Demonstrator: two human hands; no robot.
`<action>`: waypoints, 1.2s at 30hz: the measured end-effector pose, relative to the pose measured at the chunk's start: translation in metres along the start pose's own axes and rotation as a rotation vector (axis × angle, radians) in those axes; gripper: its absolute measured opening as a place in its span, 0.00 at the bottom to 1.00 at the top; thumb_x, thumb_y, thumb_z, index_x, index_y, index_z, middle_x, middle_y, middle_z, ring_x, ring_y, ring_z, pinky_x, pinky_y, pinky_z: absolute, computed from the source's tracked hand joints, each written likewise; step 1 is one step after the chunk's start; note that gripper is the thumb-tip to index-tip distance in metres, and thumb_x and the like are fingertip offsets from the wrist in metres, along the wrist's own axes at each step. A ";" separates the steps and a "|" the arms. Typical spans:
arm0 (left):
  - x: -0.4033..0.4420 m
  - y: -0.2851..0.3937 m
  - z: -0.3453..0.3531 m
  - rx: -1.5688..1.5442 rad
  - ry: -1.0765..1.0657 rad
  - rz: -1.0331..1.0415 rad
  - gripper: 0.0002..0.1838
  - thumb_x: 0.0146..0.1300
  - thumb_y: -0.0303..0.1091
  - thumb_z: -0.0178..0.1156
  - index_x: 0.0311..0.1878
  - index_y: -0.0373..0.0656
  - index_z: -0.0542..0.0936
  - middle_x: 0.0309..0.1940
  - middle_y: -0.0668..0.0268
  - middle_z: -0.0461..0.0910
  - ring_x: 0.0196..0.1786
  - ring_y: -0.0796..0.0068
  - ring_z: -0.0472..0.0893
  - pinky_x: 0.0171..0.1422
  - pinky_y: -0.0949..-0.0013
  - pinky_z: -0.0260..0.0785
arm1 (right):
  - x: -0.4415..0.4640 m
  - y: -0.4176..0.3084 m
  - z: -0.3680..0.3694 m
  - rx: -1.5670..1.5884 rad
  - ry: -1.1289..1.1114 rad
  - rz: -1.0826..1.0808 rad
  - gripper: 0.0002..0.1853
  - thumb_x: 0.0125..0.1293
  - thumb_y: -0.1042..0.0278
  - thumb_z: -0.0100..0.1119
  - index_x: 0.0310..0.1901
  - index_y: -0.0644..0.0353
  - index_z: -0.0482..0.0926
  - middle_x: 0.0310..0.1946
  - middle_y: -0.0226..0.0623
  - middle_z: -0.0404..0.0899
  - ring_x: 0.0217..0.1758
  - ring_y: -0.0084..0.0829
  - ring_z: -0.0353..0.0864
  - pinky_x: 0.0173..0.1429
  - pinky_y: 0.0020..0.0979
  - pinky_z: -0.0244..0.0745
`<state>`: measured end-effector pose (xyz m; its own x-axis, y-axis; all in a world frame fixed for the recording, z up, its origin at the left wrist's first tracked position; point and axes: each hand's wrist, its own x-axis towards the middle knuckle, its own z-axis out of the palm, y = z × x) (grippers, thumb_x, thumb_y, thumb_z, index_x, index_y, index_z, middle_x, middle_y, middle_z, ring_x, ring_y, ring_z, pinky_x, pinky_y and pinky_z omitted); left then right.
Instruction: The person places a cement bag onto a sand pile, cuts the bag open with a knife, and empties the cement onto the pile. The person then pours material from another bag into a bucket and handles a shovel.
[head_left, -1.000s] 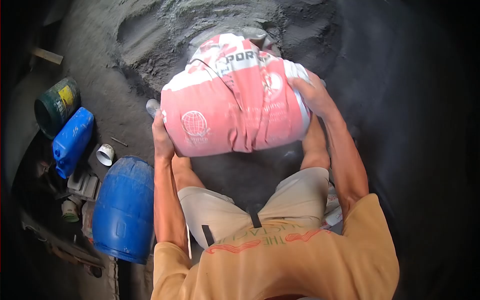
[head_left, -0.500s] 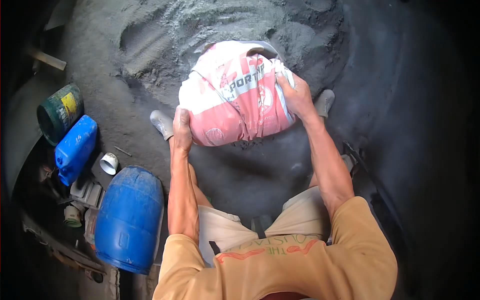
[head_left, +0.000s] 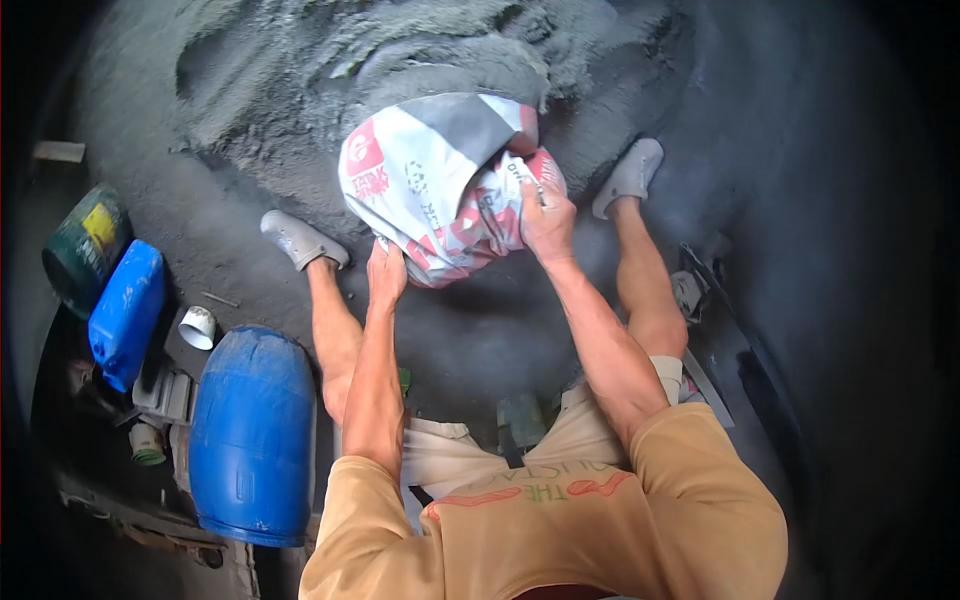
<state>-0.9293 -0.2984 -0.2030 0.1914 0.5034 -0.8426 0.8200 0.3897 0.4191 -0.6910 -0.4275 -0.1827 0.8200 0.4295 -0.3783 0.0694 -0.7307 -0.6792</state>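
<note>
A crumpled white, red and grey printed sack [head_left: 430, 180] hangs between my two hands, over the near edge of a grey powdery heap [head_left: 290, 90]. My left hand [head_left: 386, 270] is closed on the sack's lower left edge. My right hand [head_left: 547, 218] grips a bunched fold at the sack's right side, with its fingers curled in. The sack's underside and its mouth are hidden from view.
My feet in grey clogs [head_left: 300, 240] stand wide apart on either side. To the left are a blue barrel [head_left: 252, 435], a blue jerrycan [head_left: 127, 315], a dark green drum [head_left: 86, 250], a white cup [head_left: 197, 327] and grey blocks [head_left: 165, 393]. A long dark bar lies at the right.
The sack has moved away from my body and looks smaller and more crumpled, turned so its white and grey side shows. Both hands have shifted their hold along its near edge.
</note>
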 end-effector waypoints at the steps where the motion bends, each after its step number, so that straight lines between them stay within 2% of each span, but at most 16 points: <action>1: 0.000 -0.014 0.006 0.031 -0.039 -0.023 0.27 0.69 0.48 0.47 0.60 0.34 0.73 0.54 0.44 0.78 0.62 0.48 0.74 0.63 0.59 0.64 | -0.002 0.008 -0.004 -0.011 -0.001 0.014 0.16 0.66 0.60 0.55 0.28 0.66 0.79 0.28 0.53 0.79 0.33 0.53 0.79 0.37 0.46 0.71; 3: 0.002 -0.030 0.012 0.069 0.016 0.020 0.24 0.69 0.44 0.49 0.57 0.34 0.75 0.50 0.47 0.81 0.57 0.53 0.79 0.59 0.60 0.67 | 0.000 0.017 -0.006 -0.062 -0.029 0.054 0.17 0.67 0.59 0.54 0.29 0.66 0.79 0.26 0.52 0.78 0.33 0.53 0.79 0.38 0.46 0.71; 6: 0.003 -0.026 0.010 -0.203 -0.058 -0.055 0.19 0.67 0.32 0.52 0.57 0.31 0.74 0.48 0.58 0.81 0.50 0.74 0.78 0.54 0.70 0.68 | 0.013 0.013 -0.023 -0.055 -0.178 0.094 0.18 0.66 0.54 0.56 0.39 0.65 0.80 0.34 0.54 0.80 0.42 0.51 0.81 0.46 0.43 0.72; 8: 0.011 -0.019 0.009 -0.424 0.015 -0.116 0.18 0.66 0.31 0.52 0.56 0.30 0.74 0.49 0.58 0.80 0.50 0.74 0.78 0.53 0.70 0.68 | 0.029 -0.001 -0.024 0.005 -0.346 0.132 0.24 0.64 0.50 0.58 0.50 0.63 0.79 0.44 0.53 0.81 0.51 0.48 0.80 0.56 0.39 0.71; 10: 0.022 -0.017 0.002 -0.808 0.048 -0.202 0.15 0.65 0.27 0.52 0.51 0.29 0.74 0.47 0.59 0.79 0.48 0.74 0.77 0.51 0.72 0.67 | 0.046 -0.009 -0.017 -0.088 -0.401 0.126 0.24 0.63 0.50 0.59 0.51 0.63 0.78 0.47 0.53 0.81 0.53 0.47 0.80 0.57 0.39 0.71; 14: 0.037 -0.009 0.018 -0.814 0.227 -0.331 0.14 0.66 0.34 0.50 0.42 0.32 0.79 0.36 0.61 0.81 0.35 0.73 0.79 0.38 0.67 0.71 | 0.059 -0.015 -0.009 -0.274 -0.508 0.128 0.26 0.65 0.49 0.53 0.54 0.64 0.77 0.49 0.55 0.80 0.57 0.50 0.78 0.60 0.41 0.70; 17: -0.006 0.034 0.006 -0.635 0.141 -0.312 0.15 0.66 0.34 0.48 0.39 0.33 0.79 0.33 0.64 0.79 0.33 0.74 0.77 0.37 0.67 0.69 | 0.022 -0.011 -0.011 -0.257 -0.503 0.158 0.22 0.67 0.50 0.49 0.50 0.59 0.80 0.45 0.52 0.82 0.53 0.52 0.79 0.57 0.41 0.71; 18: 0.005 -0.012 0.011 -0.578 0.133 -0.331 0.15 0.66 0.35 0.48 0.38 0.33 0.79 0.31 0.65 0.78 0.32 0.76 0.74 0.36 0.68 0.66 | 0.009 -0.002 -0.014 -0.200 -0.487 0.194 0.22 0.67 0.50 0.49 0.49 0.60 0.80 0.44 0.52 0.82 0.52 0.51 0.79 0.55 0.41 0.71; 22: -0.018 -0.012 0.013 -0.669 0.107 -0.293 0.16 0.67 0.36 0.47 0.38 0.34 0.79 0.33 0.64 0.79 0.35 0.76 0.74 0.41 0.68 0.66 | -0.009 0.007 -0.032 -0.071 -0.429 0.229 0.18 0.66 0.54 0.52 0.44 0.60 0.80 0.40 0.48 0.82 0.47 0.41 0.82 0.50 0.37 0.72; 27: -0.025 -0.006 0.002 -1.012 0.015 -0.350 0.20 0.70 0.42 0.48 0.50 0.34 0.77 0.42 0.61 0.81 0.45 0.70 0.79 0.53 0.67 0.68 | 0.013 0.017 -0.036 0.042 -0.434 0.339 0.18 0.65 0.54 0.56 0.44 0.63 0.80 0.37 0.43 0.82 0.45 0.30 0.80 0.50 0.34 0.72; 28: -0.015 -0.011 -0.001 -1.007 0.016 -0.348 0.20 0.70 0.42 0.48 0.50 0.34 0.77 0.42 0.61 0.81 0.45 0.70 0.79 0.53 0.67 0.68 | 0.025 0.001 -0.034 0.112 -0.405 0.390 0.21 0.64 0.51 0.58 0.43 0.64 0.80 0.37 0.44 0.82 0.45 0.30 0.80 0.50 0.33 0.72; 30: 0.011 -0.027 -0.008 -1.348 -0.128 -0.377 0.25 0.72 0.49 0.49 0.54 0.32 0.74 0.45 0.58 0.81 0.47 0.68 0.80 0.56 0.64 0.70 | 0.048 -0.024 -0.029 0.111 -0.372 0.478 0.28 0.60 0.41 0.61 0.41 0.65 0.81 0.39 0.46 0.82 0.46 0.26 0.79 0.52 0.31 0.72; 31: 0.012 -0.010 -0.017 -1.270 -0.163 -0.343 0.30 0.71 0.54 0.51 0.55 0.30 0.74 0.48 0.56 0.81 0.50 0.65 0.80 0.58 0.62 0.71 | 0.054 -0.029 -0.025 0.109 -0.366 0.479 0.28 0.60 0.41 0.61 0.41 0.65 0.81 0.39 0.46 0.82 0.46 0.26 0.79 0.52 0.31 0.72; 33: 0.022 0.025 -0.017 -1.108 0.009 -0.348 0.32 0.68 0.54 0.57 0.57 0.29 0.73 0.50 0.54 0.80 0.51 0.64 0.81 0.56 0.61 0.73 | 0.065 -0.038 -0.021 -0.119 -0.613 0.520 0.33 0.58 0.35 0.60 0.44 0.65 0.80 0.41 0.48 0.82 0.48 0.31 0.81 0.53 0.32 0.72; 35: 0.045 0.012 -0.011 -0.834 -0.018 -0.474 0.29 0.65 0.46 0.62 0.53 0.25 0.75 0.47 0.52 0.82 0.46 0.64 0.82 0.51 0.63 0.73 | 0.064 -0.008 -0.001 -0.406 -0.604 0.421 0.34 0.60 0.34 0.55 0.44 0.66 0.79 0.41 0.54 0.82 0.50 0.48 0.82 0.54 0.41 0.71; 36: 0.042 0.017 -0.005 -0.688 0.046 -0.410 0.26 0.65 0.43 0.61 0.52 0.25 0.77 0.45 0.53 0.83 0.46 0.65 0.82 0.51 0.64 0.73 | 0.061 -0.012 0.001 -0.420 -0.612 0.373 0.32 0.63 0.37 0.53 0.43 0.65 0.78 0.41 0.54 0.82 0.50 0.49 0.81 0.53 0.42 0.71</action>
<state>-0.9098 -0.2665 -0.2298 -0.0878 0.2427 -0.9661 0.3005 0.9311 0.2066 -0.6427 -0.3922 -0.1979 0.3852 0.2439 -0.8900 0.1601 -0.9675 -0.1958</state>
